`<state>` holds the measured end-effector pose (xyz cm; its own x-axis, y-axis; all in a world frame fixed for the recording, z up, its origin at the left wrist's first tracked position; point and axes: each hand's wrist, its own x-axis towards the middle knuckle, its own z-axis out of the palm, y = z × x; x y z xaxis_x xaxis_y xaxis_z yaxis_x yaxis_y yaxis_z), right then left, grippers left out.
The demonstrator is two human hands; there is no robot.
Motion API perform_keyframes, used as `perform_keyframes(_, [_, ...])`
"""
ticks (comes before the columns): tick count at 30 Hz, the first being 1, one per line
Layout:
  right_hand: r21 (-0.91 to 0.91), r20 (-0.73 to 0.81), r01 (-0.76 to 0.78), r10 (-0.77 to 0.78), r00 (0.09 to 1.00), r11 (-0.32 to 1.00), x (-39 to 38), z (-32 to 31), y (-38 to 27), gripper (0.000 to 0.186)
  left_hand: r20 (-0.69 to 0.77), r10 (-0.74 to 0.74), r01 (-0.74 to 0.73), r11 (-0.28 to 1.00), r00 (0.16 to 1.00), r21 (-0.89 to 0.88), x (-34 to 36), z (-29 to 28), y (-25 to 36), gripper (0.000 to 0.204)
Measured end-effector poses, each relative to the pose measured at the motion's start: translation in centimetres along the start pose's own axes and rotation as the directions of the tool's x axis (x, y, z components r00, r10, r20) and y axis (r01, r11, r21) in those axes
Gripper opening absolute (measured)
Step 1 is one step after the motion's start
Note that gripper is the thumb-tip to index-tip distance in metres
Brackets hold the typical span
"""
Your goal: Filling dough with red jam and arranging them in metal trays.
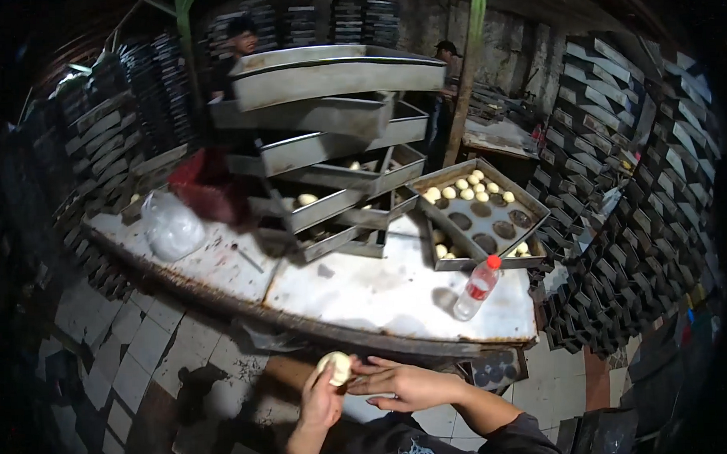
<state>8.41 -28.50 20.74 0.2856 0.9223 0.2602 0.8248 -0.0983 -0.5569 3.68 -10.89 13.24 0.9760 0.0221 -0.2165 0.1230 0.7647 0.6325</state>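
My left hand (319, 405) grips a pale, cream-coloured ball of dough (335, 368) between thumb and fingers, held up in front of the table's near edge. Just to its right, my right hand (405, 385) is held sideways with the fingers stretched out and apart, their tips close to the dough ball; I cannot tell whether they touch it. Similar pale balls (466, 183) sit in the upper metal tray (525, 235) at the right of the table, among dark round marks on its bottom. That tray lies askew over another tray holding more balls.
A white-topped table (358, 295) spans the view before me. On it stand a crisscross stack of metal trays (338, 80), a red-capped bottle (476, 289), a clear plastic bag (171, 228) and a dark red container (208, 188). Tall tray stacks (621, 258) line the right. Two people are behind.
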Motion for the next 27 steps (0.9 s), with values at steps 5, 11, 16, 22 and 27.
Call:
perform_keyframes(5, [-0.029, -0.64, -0.123, 0.076, 0.765, 0.992, 12.9, 9.3, -3.1, 0.039, -0.259, 0.318, -0.333, 0.943, 0.912, -0.013, -6.4, -5.7, 3.4, 0.031])
perform_keyframes(11, [-0.44, -0.616, -0.508, 0.163, 0.771, 0.74, 22.9, 16.7, 8.0, 0.04, -0.182, 0.164, -0.216, 0.923, 0.969, -0.317, -7.4, -14.0, 9.0, 0.05])
perform_keyframes(16, [-0.063, -0.58, -0.549, 0.417, 0.7, 0.834, 31.3, 16.8, 17.6, 0.024, -0.24, 0.096, -0.17, 0.936, 0.966, -0.307, -5.4, -21.3, 12.6, 0.046])
perform_keyframes(22, [-0.316, -0.574, -0.768, 0.532, 0.622, 0.557, 40.6, 15.7, 30.8, 0.029, -0.307, 0.022, -0.034, 0.999, 0.951, -0.031, 3.3, -27.1, 19.1, 0.037])
perform_keyframes(27, [-0.258, -0.418, -0.724, 0.602, 0.68, 0.639, 41.9, 15.1, 32.3, 0.03, -0.376, -0.042, 0.124, 0.973, 0.926, 0.195, 12.0, -30.9, 26.4, 0.037])
